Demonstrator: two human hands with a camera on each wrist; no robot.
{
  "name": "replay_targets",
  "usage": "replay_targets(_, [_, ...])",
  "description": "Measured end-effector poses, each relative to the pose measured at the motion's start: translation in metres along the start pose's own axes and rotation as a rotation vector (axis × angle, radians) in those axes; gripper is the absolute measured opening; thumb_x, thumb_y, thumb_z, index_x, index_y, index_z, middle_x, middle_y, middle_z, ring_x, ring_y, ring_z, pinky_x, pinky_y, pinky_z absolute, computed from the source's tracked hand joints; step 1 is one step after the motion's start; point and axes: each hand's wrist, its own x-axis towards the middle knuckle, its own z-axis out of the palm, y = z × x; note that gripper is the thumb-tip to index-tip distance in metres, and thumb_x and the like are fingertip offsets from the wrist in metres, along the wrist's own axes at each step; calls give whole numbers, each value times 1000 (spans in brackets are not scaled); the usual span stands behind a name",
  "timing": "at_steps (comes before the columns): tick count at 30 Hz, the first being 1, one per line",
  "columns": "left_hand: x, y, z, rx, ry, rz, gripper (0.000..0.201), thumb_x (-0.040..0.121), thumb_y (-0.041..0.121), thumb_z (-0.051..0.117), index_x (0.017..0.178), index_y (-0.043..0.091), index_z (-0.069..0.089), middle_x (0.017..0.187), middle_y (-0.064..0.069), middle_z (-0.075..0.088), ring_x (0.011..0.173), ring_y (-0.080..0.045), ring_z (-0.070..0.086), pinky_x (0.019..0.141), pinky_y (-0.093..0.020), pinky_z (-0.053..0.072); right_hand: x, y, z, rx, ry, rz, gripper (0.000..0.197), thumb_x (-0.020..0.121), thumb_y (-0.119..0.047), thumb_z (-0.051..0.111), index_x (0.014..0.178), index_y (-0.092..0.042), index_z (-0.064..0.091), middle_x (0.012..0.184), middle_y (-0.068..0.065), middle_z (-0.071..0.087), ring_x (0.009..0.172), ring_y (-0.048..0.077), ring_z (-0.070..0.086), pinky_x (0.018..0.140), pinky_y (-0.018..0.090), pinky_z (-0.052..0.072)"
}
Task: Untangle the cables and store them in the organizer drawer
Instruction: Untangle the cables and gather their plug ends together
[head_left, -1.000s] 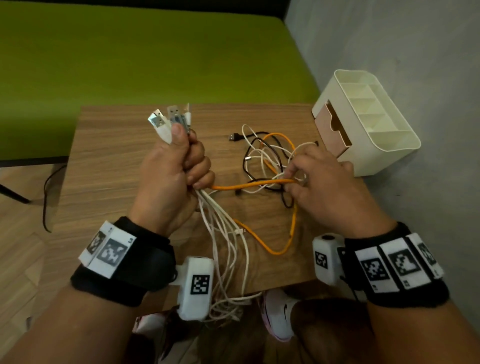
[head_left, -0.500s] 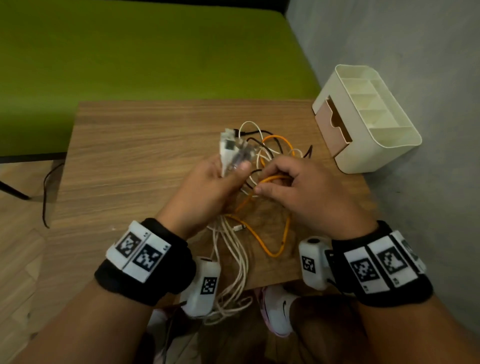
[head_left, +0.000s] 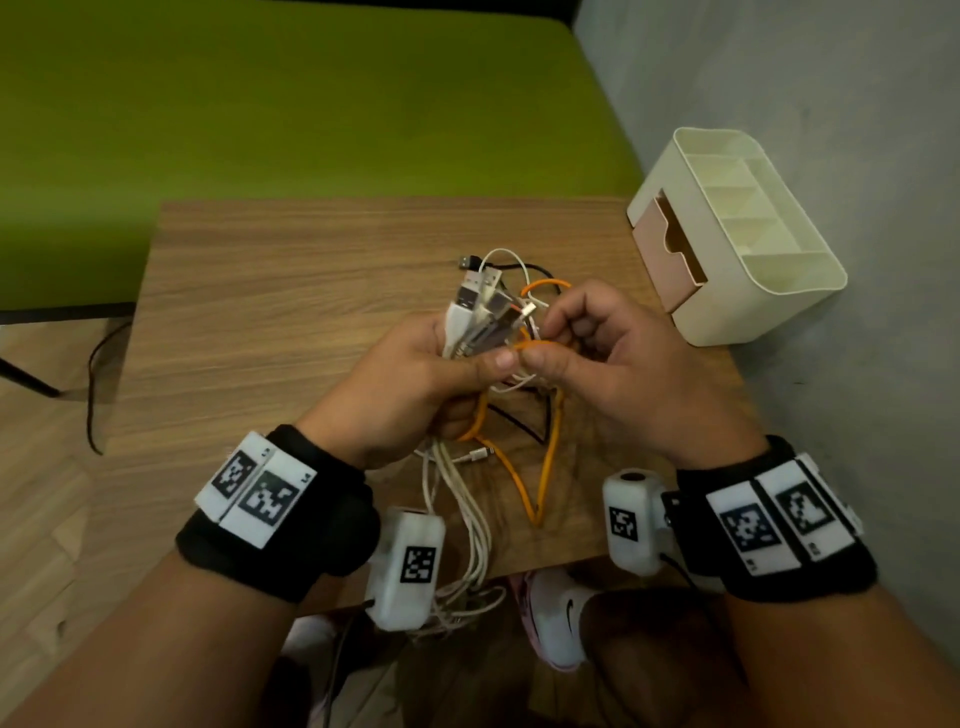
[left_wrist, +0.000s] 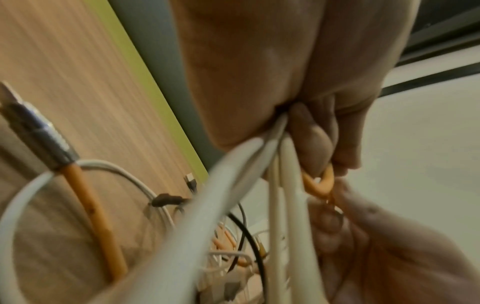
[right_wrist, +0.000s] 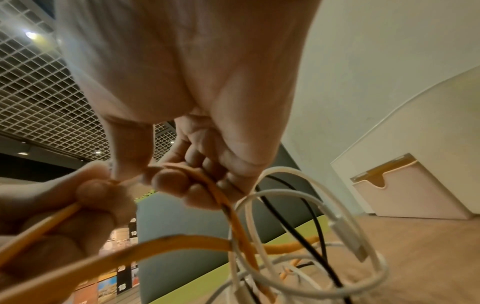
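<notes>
My left hand (head_left: 415, 379) grips a bundle of white cables (head_left: 467, 509) with their USB plugs (head_left: 480, 304) sticking up; the cables hang over the table's near edge. My right hand (head_left: 597, 358) pinches the orange cable (head_left: 545, 457) right beside the left thumb. In the right wrist view the orange cable (right_wrist: 207, 181) runs under my fingertips (right_wrist: 168, 181). In the left wrist view white cables (left_wrist: 259, 156) leave my fist. A black cable (head_left: 519, 423) and more white loops lie tangled beneath both hands. The cream organizer (head_left: 737, 234) with its pink drawer (head_left: 670, 254) partly pulled out stands at the right.
The wooden table (head_left: 260, 312) is small, with a grey wall to the right and a green surface (head_left: 260, 104) behind it. A white shoe (head_left: 556, 618) shows below the near edge. A dark cord (head_left: 96, 384) hangs off the left side.
My left hand carried the plug bundle rightward from the table's left part until it met the right hand, which lifted the orange cable off the tangle.
</notes>
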Motion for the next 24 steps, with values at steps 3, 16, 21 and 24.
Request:
replay_targets(3, [-2, 4, -5, -98, 80, 20, 17, 83, 13, 59, 67, 17, 56, 56, -2, 22, 37, -6, 20, 39, -16, 19, 2, 7, -10, -158, -29, 56, 8, 91, -31, 67, 87, -27, 62, 75, -8, 65, 69, 11, 61, 62, 30, 49])
replay_targets(16, [4, -1, -9, 703, 523, 97, 18, 92, 25, 66, 75, 24, 60, 49, 17, 55, 47, 3, 49, 55, -22, 38, 9, 19, -7, -575, -69, -100, 12, 89, -26, 68, 91, -15, 73, 86, -9, 60, 80, 7, 52, 69, 21, 38])
replay_targets(21, [3, 2, 16, 574, 210, 157, 27, 94, 6, 59, 75, 23, 55, 46, 24, 53, 43, 10, 47, 47, -5, 32, 13, 8, 5, -472, 16, -220, 8, 87, -21, 65, 90, -15, 69, 80, -18, 48, 70, -6, 48, 62, 6, 32])
replay_targets(24, [2, 5, 14, 489, 145, 163, 32, 95, 3, 55, 72, 24, 50, 43, 21, 50, 40, 9, 44, 45, -5, 32, 11, 6, 6, -412, 79, -271, 11, 87, -20, 65, 92, -12, 70, 80, -22, 49, 72, -8, 49, 64, 6, 34])
